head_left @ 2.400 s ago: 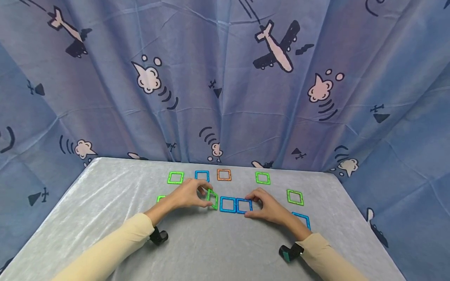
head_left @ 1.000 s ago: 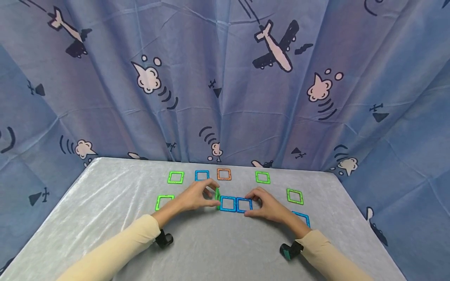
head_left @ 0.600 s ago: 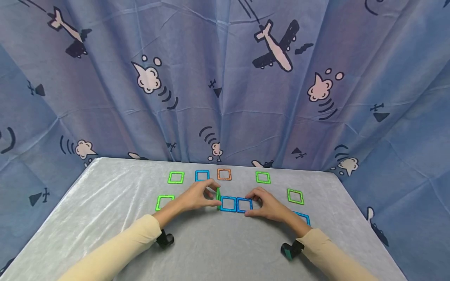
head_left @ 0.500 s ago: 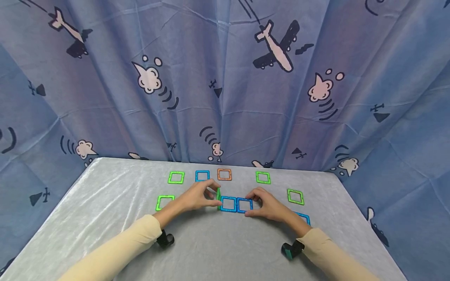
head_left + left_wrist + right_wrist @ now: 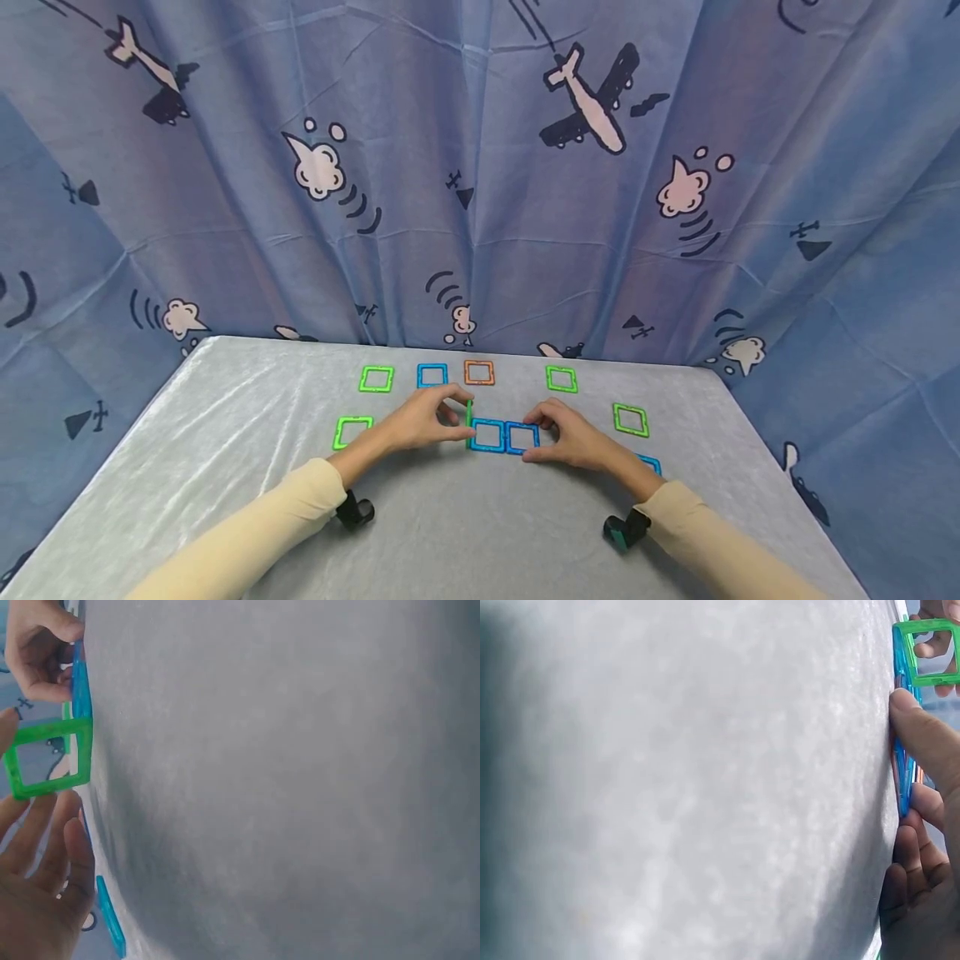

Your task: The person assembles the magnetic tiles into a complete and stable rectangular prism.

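Observation:
My left hand (image 5: pixel 420 421) pinches a green square magnetic tile (image 5: pixel 469 425) between thumb and fingertips. It stands on edge, upright, along the left side of a flat blue tile (image 5: pixel 487 449). A second, darker blue tile (image 5: pixel 522 424) lies edge to edge with that one on its right. Thumb and fingers of my right hand (image 5: pixel 573 442) grip this second tile at its near and far edges. In the left wrist view, the green tile (image 5: pixel 84 754) shows as an open frame rising from the end of the blue pair. The right wrist view shows the right thumb (image 5: pixel 911 709) at the blue edge.
Behind the hands lie a green tile (image 5: pixel 376 389), a blue tile (image 5: pixel 432 365), an orange tile (image 5: pixel 479 362) and another green tile (image 5: pixel 561 368). One green tile (image 5: pixel 352 419) is beside the left wrist. On the right are a green tile (image 5: pixel 631 431) and a partly hidden blue tile (image 5: pixel 651 460).
The left hand has moved right with the green tile, which has gone from tilted to upright against the left blue tile. The right hand stays on its blue tile.

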Demonstrator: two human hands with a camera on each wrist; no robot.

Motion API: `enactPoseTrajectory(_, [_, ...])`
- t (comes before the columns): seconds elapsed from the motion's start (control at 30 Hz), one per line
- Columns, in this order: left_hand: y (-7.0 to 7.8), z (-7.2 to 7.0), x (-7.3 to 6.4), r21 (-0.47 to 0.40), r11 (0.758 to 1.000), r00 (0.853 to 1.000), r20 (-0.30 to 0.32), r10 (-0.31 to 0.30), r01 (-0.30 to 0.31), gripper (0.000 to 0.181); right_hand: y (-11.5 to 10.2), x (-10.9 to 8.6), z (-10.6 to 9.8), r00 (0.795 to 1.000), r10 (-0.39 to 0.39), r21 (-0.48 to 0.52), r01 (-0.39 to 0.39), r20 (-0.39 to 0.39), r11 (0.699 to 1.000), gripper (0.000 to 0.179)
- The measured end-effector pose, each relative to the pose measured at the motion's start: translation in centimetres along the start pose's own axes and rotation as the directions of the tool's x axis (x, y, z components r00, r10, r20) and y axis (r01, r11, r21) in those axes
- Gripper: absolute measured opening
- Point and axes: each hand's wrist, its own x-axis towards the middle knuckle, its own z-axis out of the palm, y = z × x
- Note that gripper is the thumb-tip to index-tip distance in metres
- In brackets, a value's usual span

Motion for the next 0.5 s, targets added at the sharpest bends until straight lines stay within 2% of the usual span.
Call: enactPoseTrajectory(0.5, [0.28,0.13,0.06,0.022,1.0,1.0,-0.017,-0.017,0.018,0.056,-0.18,0.42,0.02,1.0,0.025,-0.034,-0.025,0.004,0.999,0.051])
